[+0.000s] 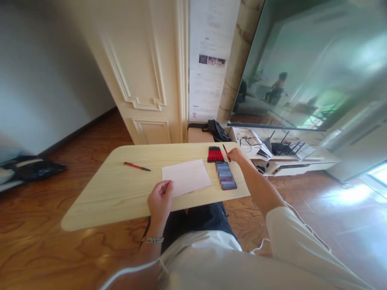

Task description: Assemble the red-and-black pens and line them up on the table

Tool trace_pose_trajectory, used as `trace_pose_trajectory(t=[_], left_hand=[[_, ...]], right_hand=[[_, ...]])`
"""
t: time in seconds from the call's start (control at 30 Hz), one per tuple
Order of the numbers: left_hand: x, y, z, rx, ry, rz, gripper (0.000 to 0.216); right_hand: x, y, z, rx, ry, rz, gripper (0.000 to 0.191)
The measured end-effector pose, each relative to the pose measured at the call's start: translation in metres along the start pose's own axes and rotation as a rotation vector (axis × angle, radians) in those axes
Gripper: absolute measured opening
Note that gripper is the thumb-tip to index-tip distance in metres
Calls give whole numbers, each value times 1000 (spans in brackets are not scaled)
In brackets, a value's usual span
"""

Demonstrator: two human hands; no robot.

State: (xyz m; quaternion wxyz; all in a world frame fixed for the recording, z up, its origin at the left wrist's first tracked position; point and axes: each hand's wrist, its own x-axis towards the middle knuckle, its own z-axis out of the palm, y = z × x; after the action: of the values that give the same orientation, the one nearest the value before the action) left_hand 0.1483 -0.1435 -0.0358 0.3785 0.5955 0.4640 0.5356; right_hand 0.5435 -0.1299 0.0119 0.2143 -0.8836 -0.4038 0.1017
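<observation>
A white sheet of paper (186, 176) lies on a small light wooden table (121, 189) over my lap. My left hand (160, 200) rests at the sheet's near left corner, fingers curled and touching its edge. My right hand (235, 155) reaches to the far right and pinches a red pen (225, 151) beside a row of several red-and-black pens (215, 154). A phone (226, 175) lies just in front of that row, between my right forearm and the paper. Another red pen (136, 166) lies alone on the left part of the table.
A cream panelled door (142, 72) stands behind the table. A black bag (216, 129) sits on a low box beyond the table's far edge. A large TV (308, 64) stands on a white stand (287, 157) at the right. A dark bag (30, 167) lies on the wooden floor at left.
</observation>
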Motion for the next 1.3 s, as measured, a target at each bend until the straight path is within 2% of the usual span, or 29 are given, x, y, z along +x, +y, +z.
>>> trace_pose_trajectory(t=[0.27, 0.77, 0.9, 1.0, 1.1, 1.17, 1.3], left_hand=[[-4, -11, -1, 43, -3, -24, 31], [-3, -12, -6, 63, -3, 19, 30], [31, -19, -28, 298, -53, 114, 29], [77, -29, -52, 585, -115, 211, 36], [120, -40, -76, 820, -243, 313, 49], [139, -45, -87, 897, -324, 331, 48], [153, -46, -99, 923, -448, 313, 31]], right_hand=[[6, -3, 18, -110, -37, -12, 24], [4, 0, 30, -53, -4, -57, 26], [-1, -2, 24, -42, 4, -39, 26], [-6, -4, 20, -25, 13, -47, 26], [-15, -7, 19, 26, 77, -75, 33], [-27, -11, 23, 213, 200, -98, 35], [-71, -23, 34, 530, 265, -248, 42]])
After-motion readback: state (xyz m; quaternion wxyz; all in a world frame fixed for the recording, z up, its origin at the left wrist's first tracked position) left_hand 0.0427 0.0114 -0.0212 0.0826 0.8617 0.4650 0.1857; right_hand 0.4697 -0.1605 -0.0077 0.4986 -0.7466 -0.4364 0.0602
